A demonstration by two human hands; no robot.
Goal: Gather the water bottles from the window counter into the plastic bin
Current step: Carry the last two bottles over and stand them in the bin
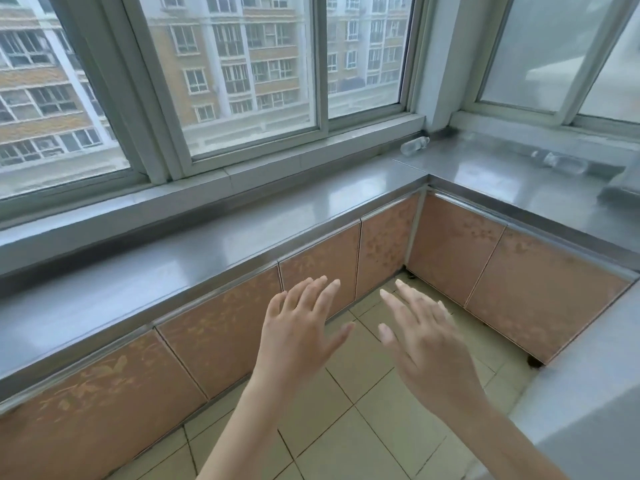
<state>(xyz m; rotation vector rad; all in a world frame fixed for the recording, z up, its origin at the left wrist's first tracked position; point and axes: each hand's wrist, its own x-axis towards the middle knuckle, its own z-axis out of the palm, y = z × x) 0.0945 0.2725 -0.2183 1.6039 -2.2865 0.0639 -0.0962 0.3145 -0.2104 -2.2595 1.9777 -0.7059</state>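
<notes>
my left hand (298, 327) spread, empty | my right hand (426, 344) spread too | two bottles (415, 146) (562, 162) upper right on counter (242, 233) (both lying down, blurred)

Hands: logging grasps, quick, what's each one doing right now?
Left hand: open, fingers spread, holding nothing.
Right hand: open, fingers spread, holding nothing.

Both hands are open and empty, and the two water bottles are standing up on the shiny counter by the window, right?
Not quite. In the head view the left hand and right hand are open and empty, but the two bottles lie on their sides on the counter, not standing.
</notes>
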